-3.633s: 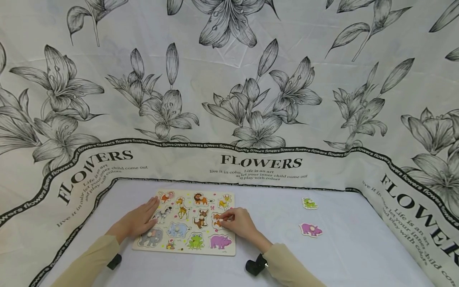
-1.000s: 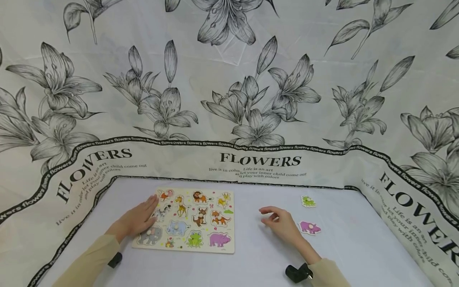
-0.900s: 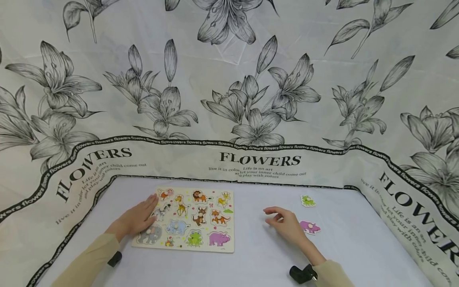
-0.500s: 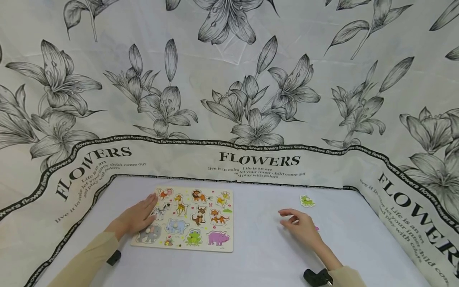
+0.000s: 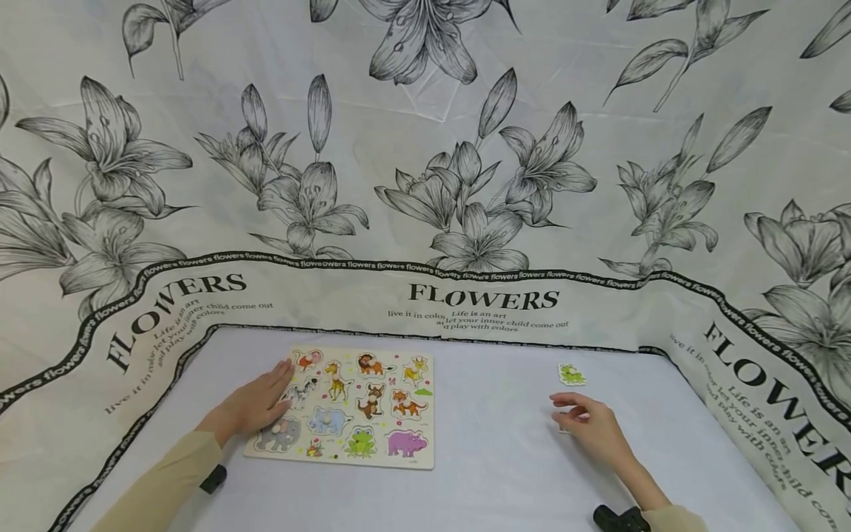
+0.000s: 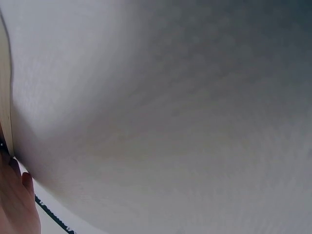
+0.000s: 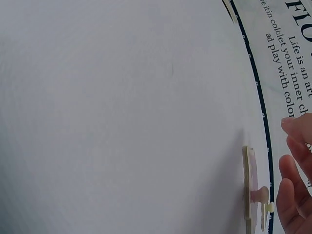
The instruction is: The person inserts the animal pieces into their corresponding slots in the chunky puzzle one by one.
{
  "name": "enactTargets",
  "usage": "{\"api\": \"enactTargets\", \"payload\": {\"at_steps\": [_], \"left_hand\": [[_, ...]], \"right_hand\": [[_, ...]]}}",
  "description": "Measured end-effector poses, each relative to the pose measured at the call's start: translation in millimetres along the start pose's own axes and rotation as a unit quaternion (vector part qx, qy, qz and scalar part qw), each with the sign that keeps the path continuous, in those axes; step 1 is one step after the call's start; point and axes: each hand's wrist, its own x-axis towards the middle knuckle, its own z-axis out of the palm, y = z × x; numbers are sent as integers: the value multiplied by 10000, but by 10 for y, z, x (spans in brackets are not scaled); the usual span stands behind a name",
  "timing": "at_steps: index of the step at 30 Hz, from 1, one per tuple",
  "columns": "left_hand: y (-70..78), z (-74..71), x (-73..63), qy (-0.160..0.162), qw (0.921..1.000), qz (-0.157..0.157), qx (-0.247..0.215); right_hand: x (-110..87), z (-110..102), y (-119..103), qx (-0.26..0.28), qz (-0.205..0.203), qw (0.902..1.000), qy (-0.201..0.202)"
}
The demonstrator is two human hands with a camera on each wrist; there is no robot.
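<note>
My left hand lies on the left edge of a wooden animal puzzle board, its fingers near the zebra and elephant. In the left wrist view only part of that hand shows, beside the board's pale edge. Over on the right, my right hand hovers with loosely bent fingers above the purple hippo piece, which it mostly hides. The right wrist view shows this hippo piece lying flat, its knob upward and apart from the fingers. Just beyond the hand lies a green frog piece.
On the board, the green frog picture and purple hippo picture are in the bottom row. Other animals, such as a lion and an orange tiger-like piece, fill the rest. A flower-print cloth walls the white table.
My right hand has let go of the orange tiger-like piece on the board and moved right, over the hippo piece. My left hand has stayed on the board.
</note>
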Motion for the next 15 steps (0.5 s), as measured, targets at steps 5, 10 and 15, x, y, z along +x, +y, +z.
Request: {"api": "enactTargets", "payload": {"at_steps": [5,10,15], "left_hand": [[-10,-1,-3,6,10000,31,-7],[-1,-14,-8,-25,10000,67,-55],[4,-29,-2,-48,10000,43,-27]], "right_hand": [[-9,-66,109,-29,-42,9999,92],[-29,-112,198,-109,65,9999,-14],[-55,-134,264,-228,241,9994,-119]]}}
